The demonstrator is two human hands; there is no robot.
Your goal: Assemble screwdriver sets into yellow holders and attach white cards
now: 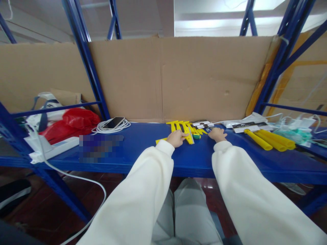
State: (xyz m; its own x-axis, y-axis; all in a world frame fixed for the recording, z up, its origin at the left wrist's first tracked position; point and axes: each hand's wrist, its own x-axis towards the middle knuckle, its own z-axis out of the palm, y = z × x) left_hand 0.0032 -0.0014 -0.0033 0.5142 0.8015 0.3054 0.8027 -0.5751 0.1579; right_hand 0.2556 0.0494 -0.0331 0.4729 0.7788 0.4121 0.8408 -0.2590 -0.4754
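A person in white sleeves (150,177) and gray trousers (190,207) works with 2 bare hands at a blue tabletop (143,156); the left hand (176,139) has its grip closed around a yellow scraper (189,139), the tool's handle jutting out to the left of the fist and its wide, bladed head to the right, near the middle of the tabletop; the right hand (217,134) reaches in from the other side, fingers bent beside a cluster of black-and-white cards (203,124), though whether its grip holds anything cannot be told.

Beyond the left hand lies a row of yellow T-shaped tools (179,124), set close together; a green piece (196,136) rests between the 2 hands; farther right, thick yellow handles (272,141) extend from card packaging (251,127), with a white packet (241,120) just behind and a tangle of clear and green wrapping (296,132) near the edge of the scene.

At left, a phone (114,123) sits on a coiled white cable (125,126); past the rack post (89,71) are a crumpled red bag (76,122) and a white power strip (60,148); a cardboard panel (125,78) stands along the back.
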